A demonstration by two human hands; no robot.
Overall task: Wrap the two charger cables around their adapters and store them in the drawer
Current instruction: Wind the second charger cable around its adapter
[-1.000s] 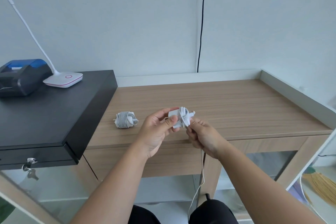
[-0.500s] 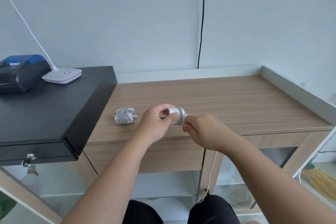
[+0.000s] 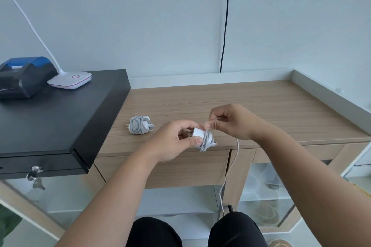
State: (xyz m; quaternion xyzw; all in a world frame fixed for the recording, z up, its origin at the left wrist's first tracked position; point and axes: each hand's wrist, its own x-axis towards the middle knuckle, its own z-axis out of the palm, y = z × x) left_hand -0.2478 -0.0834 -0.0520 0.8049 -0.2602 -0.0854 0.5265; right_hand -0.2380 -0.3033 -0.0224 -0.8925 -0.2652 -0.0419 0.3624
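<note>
One adapter (image 3: 197,133) sits half-wrapped in my left hand (image 3: 172,142), thumb and fingers clamped on it above the desk (image 3: 261,106) edge. My right hand (image 3: 232,121) pinches its cable (image 3: 230,168), whose loose end hangs down. The other wrapped charger (image 3: 140,124) lies on the desk to the left.

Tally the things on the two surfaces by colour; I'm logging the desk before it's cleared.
White: 3 (cable-wrapped white charger lying on the wooden desk, white charger adapter held in the left hand, white lamp base with pink ring)
Black and blue: 1 (boxy printer)
Total: 4
</note>
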